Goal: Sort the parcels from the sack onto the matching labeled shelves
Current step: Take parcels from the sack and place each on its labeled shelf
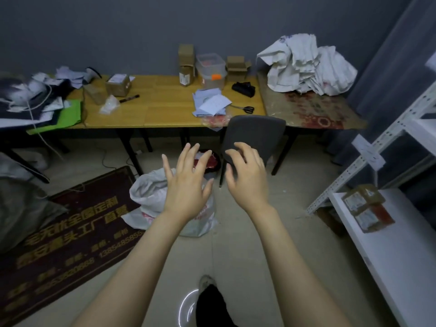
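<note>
A white woven sack [151,194] stands open on the floor in front of me, with red parcel wrapping [207,161] showing in its mouth. My left hand [188,182] hovers over the sack, fingers spread and holding nothing. My right hand [245,175] is beside it to the right, fingers loosely bent, empty. Two brown taped parcels [364,206] with white labels lie on the white shelf [401,251] at the right.
A grey chair [254,135] stands just behind the sack, against a wooden table [165,109] with boxes, papers and scissors [246,109]. Crumpled white sacks [309,64] pile at the back right. A dark red mat [70,232] covers the floor at left. My shoe [206,283] is below.
</note>
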